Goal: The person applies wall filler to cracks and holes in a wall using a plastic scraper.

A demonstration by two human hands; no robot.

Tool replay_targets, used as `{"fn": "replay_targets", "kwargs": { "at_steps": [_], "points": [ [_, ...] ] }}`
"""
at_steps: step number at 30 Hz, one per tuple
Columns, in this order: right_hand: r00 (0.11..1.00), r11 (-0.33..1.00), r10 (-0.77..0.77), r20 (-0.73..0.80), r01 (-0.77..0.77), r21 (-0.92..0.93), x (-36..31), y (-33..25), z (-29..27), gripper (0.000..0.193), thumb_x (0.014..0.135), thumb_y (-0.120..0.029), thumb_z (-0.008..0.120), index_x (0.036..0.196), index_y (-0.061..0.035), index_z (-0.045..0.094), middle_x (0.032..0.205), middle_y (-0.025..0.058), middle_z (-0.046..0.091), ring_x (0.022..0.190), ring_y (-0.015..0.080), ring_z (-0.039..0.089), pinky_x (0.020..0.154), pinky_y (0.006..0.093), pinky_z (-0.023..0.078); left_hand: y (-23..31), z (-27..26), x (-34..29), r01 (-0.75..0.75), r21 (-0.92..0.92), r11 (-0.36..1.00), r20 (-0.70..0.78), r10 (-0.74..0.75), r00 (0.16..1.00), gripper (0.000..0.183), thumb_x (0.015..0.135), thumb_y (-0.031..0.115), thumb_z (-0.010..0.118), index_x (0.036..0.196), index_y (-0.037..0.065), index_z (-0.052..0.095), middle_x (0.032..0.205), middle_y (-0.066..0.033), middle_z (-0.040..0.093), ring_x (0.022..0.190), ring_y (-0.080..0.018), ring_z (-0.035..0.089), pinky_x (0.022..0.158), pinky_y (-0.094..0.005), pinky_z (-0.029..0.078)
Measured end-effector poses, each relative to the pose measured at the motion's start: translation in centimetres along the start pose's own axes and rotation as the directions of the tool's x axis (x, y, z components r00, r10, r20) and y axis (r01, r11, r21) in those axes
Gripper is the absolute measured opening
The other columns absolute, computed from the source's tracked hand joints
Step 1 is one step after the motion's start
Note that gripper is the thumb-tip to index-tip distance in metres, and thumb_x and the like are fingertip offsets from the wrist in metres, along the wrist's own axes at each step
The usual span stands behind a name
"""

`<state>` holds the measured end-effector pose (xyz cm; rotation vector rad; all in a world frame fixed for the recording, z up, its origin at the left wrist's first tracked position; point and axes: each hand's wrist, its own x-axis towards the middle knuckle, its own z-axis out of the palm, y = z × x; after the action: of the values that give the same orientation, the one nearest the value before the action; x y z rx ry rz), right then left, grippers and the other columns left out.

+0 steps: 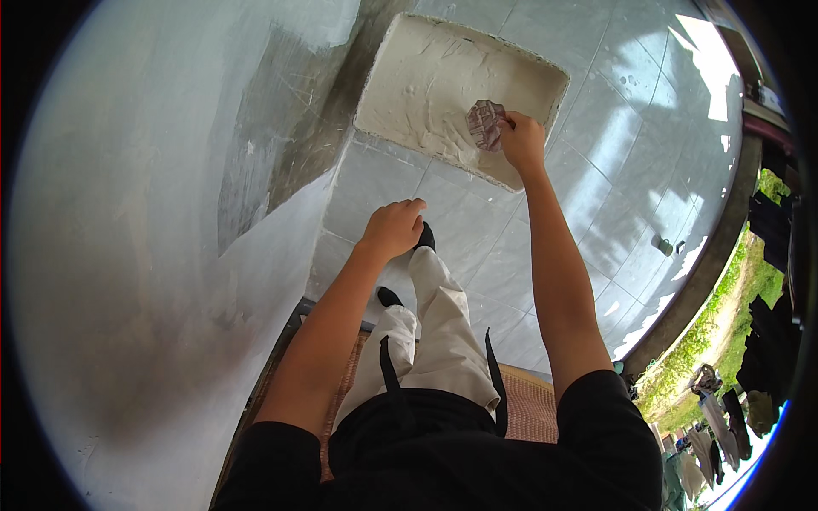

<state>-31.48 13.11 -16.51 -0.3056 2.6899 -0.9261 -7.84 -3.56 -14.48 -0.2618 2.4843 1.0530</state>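
My right hand [523, 141] reaches out over a rectangular tray [388, 64] coated in off-white paste. Its fingers pinch a crumpled reddish-brown and white checked cloth [486, 124], which hangs over the tray's right part. Whether the cloth touches the paste, I cannot tell. My left hand [394, 228] hovers short of the tray, above my shoe, with loosely curled fingers, slightly apart, and nothing seen in them.
A grey-white wall [162, 196] with a darker bare patch [273, 128] rises on the left. Grey floor tiles [511, 247] surround the tray. Behind my legs lies a woven reddish mat [530, 409]. Hanging clothes [720, 426] and greenery show beyond the floor's right edge.
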Motion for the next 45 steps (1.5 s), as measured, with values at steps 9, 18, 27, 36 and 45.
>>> {"fn": "replay_targets", "kwargs": {
  "at_steps": [9, 18, 27, 36, 45],
  "points": [
    [0.969, 0.959, 0.233, 0.083, -0.243, 0.145, 0.1, 2.2, -1.3, 0.023, 0.082, -0.016, 0.070, 0.099, -0.0029, 0.075, 0.082, 0.0166, 0.073, 0.076, 0.0278, 0.070, 0.074, 0.0374, 0.052, 0.5, 0.2, 0.6, 0.015, -0.063, 0.998, -0.057, -0.018, 0.998, 0.024, 0.091, 0.009, 0.058, 0.115, 0.009, 0.061, 0.104, -0.0122, 0.070, 0.094, -0.0327, 0.067, 0.081, -0.0426, 0.054],
    [0.939, 0.764, 0.340, 0.053, -0.308, 0.567, -1.9, 3.6, -1.3, 0.022, 0.087, -0.011, 0.068, 0.102, 0.0053, 0.073, 0.085, 0.0081, 0.072, 0.077, 0.0127, 0.062, 0.074, 0.0284, 0.049, 1.5, -0.1, 0.7, 0.024, -0.096, 0.995, -0.044, -0.028, 0.999, 0.022, 0.091, 0.009, 0.058, 0.114, 0.008, 0.061, 0.104, -0.0120, 0.070, 0.094, -0.0332, 0.067, 0.081, -0.0422, 0.054],
    [0.973, 0.964, 0.078, -0.218, -0.018, 0.265, -3.6, 0.5, -1.8, 0.020, 0.084, -0.006, 0.071, 0.103, 0.0011, 0.074, 0.084, 0.0168, 0.074, 0.074, 0.0202, 0.072, 0.071, 0.0309, 0.054, 0.9, 0.7, -0.3, 0.003, -0.077, 0.997, -0.074, -0.009, 0.997, 0.020, 0.091, 0.009, 0.057, 0.110, 0.008, 0.062, 0.101, -0.0135, 0.071, 0.091, -0.0338, 0.067, 0.080, -0.0432, 0.054],
    [0.955, 0.962, 0.134, -0.266, -0.061, 0.267, -4.1, 1.1, -0.9, 0.019, 0.085, -0.007, 0.071, 0.101, 0.0007, 0.074, 0.082, 0.0154, 0.074, 0.073, 0.0195, 0.072, 0.070, 0.0296, 0.053, 1.3, 0.6, -0.7, 0.014, -0.113, 0.994, -0.089, -0.024, 0.996, 0.020, 0.091, 0.009, 0.057, 0.110, 0.008, 0.062, 0.101, -0.0138, 0.071, 0.090, -0.0339, 0.068, 0.079, -0.0435, 0.054],
    [0.886, 0.508, 0.452, 0.108, -0.355, 0.785, -4.0, 3.9, 0.0, 0.017, 0.090, -0.008, 0.067, 0.098, 0.0063, 0.071, 0.080, 0.0037, 0.069, 0.069, 0.0097, 0.059, 0.065, 0.0262, 0.047, 1.9, -0.5, -1.3, 0.055, -0.142, 0.988, -0.103, -0.070, 0.992, 0.021, 0.090, 0.011, 0.057, 0.109, 0.006, 0.063, 0.097, -0.0151, 0.071, 0.090, -0.0344, 0.068, 0.080, -0.0453, 0.054]
  ]
}}
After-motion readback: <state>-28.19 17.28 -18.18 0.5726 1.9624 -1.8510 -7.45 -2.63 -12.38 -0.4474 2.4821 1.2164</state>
